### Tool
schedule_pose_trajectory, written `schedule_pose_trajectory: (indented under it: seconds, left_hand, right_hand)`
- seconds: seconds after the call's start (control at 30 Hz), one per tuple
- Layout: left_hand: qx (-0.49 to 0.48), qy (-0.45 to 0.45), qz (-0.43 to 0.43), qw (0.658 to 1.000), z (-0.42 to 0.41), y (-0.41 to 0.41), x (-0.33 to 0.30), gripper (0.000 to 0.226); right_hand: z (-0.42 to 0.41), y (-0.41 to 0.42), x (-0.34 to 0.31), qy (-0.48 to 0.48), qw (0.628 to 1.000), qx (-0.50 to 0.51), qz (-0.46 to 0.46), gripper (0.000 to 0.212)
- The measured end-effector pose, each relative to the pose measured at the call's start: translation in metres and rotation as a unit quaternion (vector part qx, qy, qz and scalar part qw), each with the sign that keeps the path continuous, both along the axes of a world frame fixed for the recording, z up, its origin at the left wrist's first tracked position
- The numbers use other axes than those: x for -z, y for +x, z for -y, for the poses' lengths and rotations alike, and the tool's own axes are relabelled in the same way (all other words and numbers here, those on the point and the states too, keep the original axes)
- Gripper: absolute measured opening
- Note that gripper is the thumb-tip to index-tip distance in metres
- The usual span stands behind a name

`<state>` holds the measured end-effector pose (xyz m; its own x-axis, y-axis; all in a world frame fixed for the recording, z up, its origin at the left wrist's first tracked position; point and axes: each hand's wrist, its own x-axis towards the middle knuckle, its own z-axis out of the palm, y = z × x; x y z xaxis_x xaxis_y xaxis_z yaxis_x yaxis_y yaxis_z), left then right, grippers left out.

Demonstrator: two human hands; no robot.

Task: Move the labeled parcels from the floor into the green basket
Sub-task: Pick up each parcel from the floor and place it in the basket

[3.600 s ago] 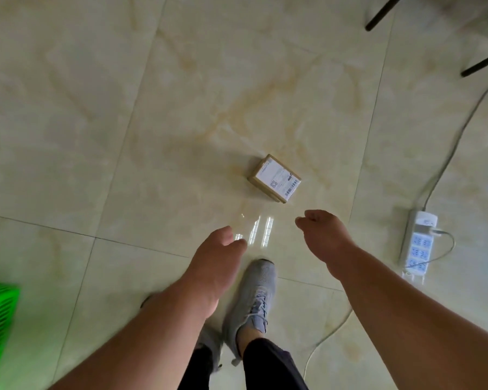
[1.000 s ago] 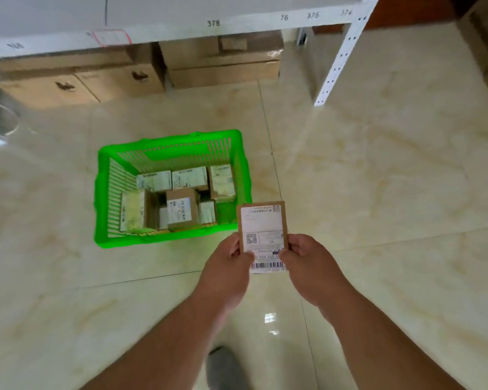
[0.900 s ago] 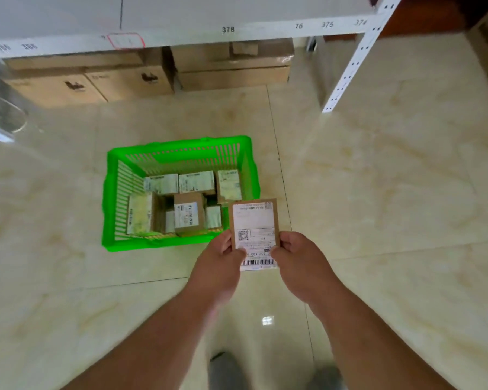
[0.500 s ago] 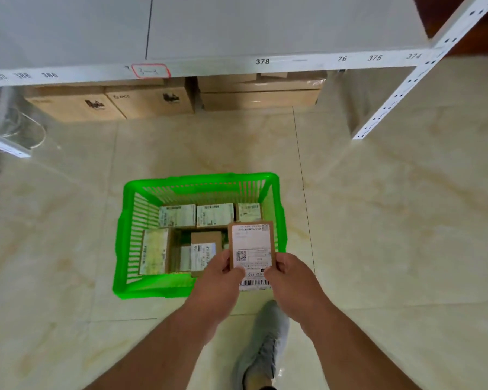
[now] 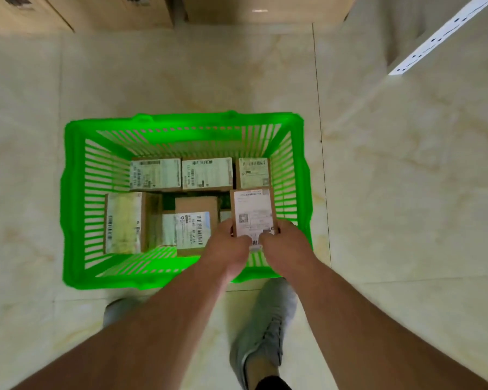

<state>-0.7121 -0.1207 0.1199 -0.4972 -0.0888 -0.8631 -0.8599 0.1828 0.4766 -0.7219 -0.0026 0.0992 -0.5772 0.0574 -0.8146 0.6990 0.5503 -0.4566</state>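
Just parcel (image 5: 253,213) inside basket's (image 5: 181,278) right wall

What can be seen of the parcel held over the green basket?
The held parcel is a small, flat brown cardboard box with a white shipping label covering most of its upward face, bearing a QR-like square and barcodes. It is held roughly level, long side pointing away from the person, over the near right corner of the green basket. The left hand and right hand pinch its near end from either side. Whether it touches the parcels below cannot be told.
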Motion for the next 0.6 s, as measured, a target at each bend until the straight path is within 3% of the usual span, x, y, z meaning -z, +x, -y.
schedule_pose_trajectory:
  seconds: [0.1,0.3,0.6]
  left_hand:
    - [0.019,0.004,-0.002,1.0,0.009,0.009,0.004,0.039]
    - [-0.001,0.017,0.031,0.999,0.055,0.033,-0.019,0.057]
    - [-0.074,-0.082,0.024,0.994,0.173,0.028,-0.017,0.056]
  right_hand:
    - [0.006,0.009,0.004,0.028,0.999,0.014,-0.01,0.034]
    - [0.015,0.023,-0.02,0.066,0.998,0.015,-0.012,0.037]
    - [0.069,0.02,-0.053,0.079,0.995,0.047,-0.044,0.053]
